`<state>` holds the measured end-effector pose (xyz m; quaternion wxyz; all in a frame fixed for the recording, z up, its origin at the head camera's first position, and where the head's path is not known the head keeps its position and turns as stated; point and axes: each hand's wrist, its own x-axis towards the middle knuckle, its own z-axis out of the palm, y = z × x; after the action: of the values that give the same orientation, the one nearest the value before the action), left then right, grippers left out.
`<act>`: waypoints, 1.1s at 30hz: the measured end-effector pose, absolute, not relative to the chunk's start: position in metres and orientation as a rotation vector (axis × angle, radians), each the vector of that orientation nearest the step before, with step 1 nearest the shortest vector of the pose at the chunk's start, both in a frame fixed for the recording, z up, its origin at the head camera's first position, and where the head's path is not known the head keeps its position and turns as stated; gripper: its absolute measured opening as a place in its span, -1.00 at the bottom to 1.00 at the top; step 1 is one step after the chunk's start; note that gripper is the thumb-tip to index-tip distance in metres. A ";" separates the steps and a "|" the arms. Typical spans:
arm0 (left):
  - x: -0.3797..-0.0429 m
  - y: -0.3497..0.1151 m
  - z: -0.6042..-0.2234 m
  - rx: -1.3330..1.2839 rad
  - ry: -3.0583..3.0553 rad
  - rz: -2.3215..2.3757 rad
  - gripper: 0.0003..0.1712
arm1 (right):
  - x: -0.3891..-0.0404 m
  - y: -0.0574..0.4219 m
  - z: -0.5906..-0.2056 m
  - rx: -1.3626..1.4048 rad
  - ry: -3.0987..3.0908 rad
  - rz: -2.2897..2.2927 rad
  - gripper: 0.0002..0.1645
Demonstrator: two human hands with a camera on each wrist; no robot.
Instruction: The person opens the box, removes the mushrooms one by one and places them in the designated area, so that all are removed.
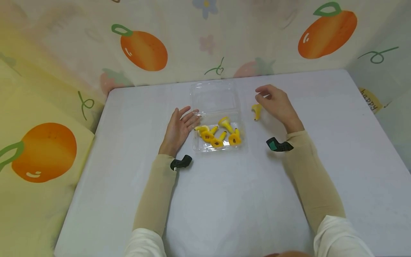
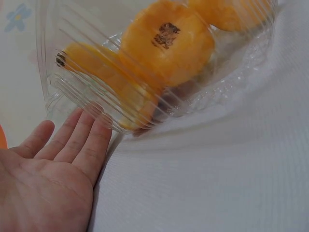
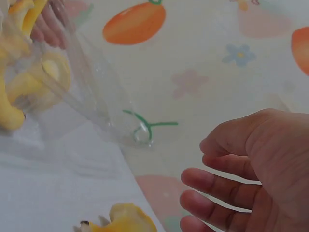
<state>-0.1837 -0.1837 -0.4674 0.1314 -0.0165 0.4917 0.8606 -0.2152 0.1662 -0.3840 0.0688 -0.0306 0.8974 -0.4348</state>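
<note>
A clear plastic clamshell box (image 1: 196,145) stands with its lid (image 1: 214,98) folded back. Several yellow mushrooms (image 1: 226,124) lie in its base; one round cap (image 2: 166,43) shows a dark centre. My left hand (image 1: 177,129) is at the box's left side, palm turned up, its extended fingertips (image 2: 99,118) against the clear wall. Another yellow mushroom (image 1: 257,111) lies on the table right of the box. Above and beyond it hovers my right hand (image 1: 277,104), fingers loosely bent and holding nothing. In the right wrist view that mushroom (image 3: 126,220) is apart from the fingers.
A white cloth covers the table (image 1: 224,200). Behind its far edge hangs a fruit-print curtain (image 1: 179,39), which continues along the left side. Each wrist carries a small black device (image 1: 181,162).
</note>
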 end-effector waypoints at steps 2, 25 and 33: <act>-0.184 -0.184 -0.468 -0.052 1.425 2.500 -0.17 | -0.212 0.163 -0.381 -0.113 2.697 -1.299 -0.48; -0.186 -0.182 -0.468 -0.060 1.423 2.496 -0.14 | -0.197 0.124 -0.370 -0.475 2.608 -1.178 -0.59; -0.186 -0.182 -0.467 -0.071 1.417 2.499 -0.17 | -0.194 0.108 -0.366 -0.575 2.591 -1.153 -0.62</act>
<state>-0.1857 -0.1817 -0.4674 0.1336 -0.0244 0.4888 0.8617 -0.1942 0.1079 -0.3662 0.1235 -0.1972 0.8886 -0.3953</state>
